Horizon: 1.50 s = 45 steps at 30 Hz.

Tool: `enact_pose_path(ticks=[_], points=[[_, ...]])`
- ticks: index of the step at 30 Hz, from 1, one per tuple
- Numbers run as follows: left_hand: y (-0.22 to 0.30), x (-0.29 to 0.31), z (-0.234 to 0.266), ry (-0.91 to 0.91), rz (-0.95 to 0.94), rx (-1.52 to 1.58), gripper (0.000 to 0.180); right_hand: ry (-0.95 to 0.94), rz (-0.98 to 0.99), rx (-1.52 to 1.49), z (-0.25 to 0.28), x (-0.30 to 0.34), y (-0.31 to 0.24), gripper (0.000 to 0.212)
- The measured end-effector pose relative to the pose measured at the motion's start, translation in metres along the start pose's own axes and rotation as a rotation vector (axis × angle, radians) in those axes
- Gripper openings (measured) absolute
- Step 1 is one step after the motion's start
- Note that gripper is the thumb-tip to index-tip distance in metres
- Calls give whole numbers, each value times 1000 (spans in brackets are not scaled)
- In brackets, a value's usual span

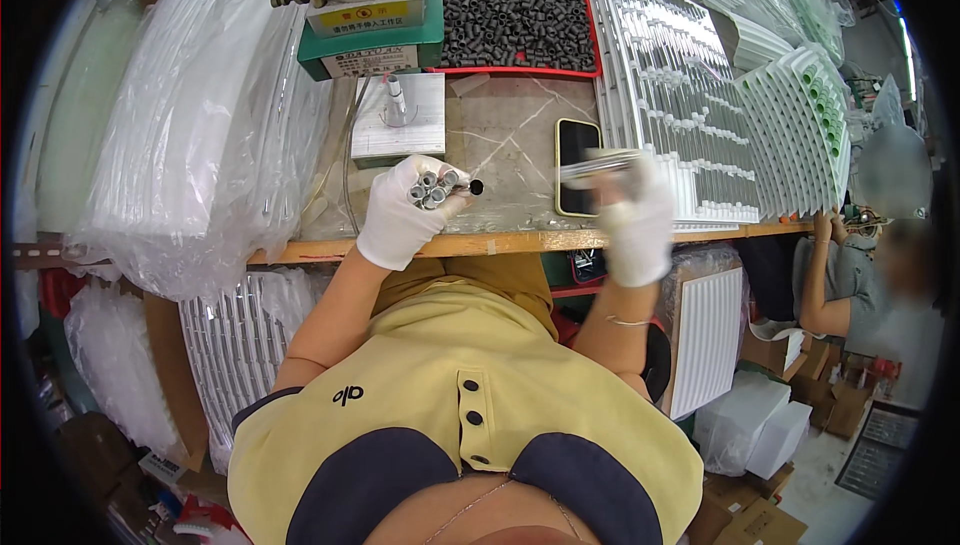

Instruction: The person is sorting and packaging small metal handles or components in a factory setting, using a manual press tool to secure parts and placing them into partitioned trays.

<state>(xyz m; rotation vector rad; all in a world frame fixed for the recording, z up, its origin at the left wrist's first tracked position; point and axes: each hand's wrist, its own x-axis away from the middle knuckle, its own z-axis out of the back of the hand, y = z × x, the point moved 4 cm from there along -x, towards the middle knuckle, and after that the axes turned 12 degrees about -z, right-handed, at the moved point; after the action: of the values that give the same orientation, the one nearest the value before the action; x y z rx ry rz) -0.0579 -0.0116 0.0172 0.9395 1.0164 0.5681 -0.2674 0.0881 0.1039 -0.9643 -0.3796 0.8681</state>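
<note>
My left hand (398, 225), in a white glove, is closed around a bundle of several short silvery metal tubes (431, 191), their open ends facing up. A round black end piece (476, 187) shows beside the fingertips, at the right of the bundle. My right hand (640, 230), also gloved in white, is smeared by motion above the table's front edge. It grips a shiny metal tube (592, 167) that points left, partly over a phone; whether it is one tube or more I cannot tell. Straight ahead stands a metal block (418, 125) with an upright post (397, 100).
A green-based press (368, 53) stands behind the block. Beside it is a red tray (598, 63) of small black plastic fittings (515, 5). A phone (578, 135) lies on the table. White racks of tubes (680, 115) fill the right; plastic-wrapped stacks (190, 105) the left. A co-worker (850, 285) sits far right.
</note>
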Motion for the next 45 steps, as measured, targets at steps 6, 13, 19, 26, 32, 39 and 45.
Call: enact_pose_path(ticks=[6,13,19,26,32,39,45], points=[[-7,10,26,233,111,251,27,-166,45,-292,-48,13,-19,23],[5,12,-3,15,-85,286,30,-165,-7,-713,-89,14,-33,30],[0,5,8,35,-10,184,27,-231,22,-597,-73,9,-23,21],[0,4,15,60,-101,129,30,-229,419,-192,-75,14,-34,25],[2,4,25,71,-176,-99,32,-278,480,125,-103,15,-35,37],[-17,-6,50,88,-8,-85,37,-451,185,-326,-158,-9,10,26],[-62,-71,81,70,156,-349,49,-171,237,171,-187,-61,-7,23]])
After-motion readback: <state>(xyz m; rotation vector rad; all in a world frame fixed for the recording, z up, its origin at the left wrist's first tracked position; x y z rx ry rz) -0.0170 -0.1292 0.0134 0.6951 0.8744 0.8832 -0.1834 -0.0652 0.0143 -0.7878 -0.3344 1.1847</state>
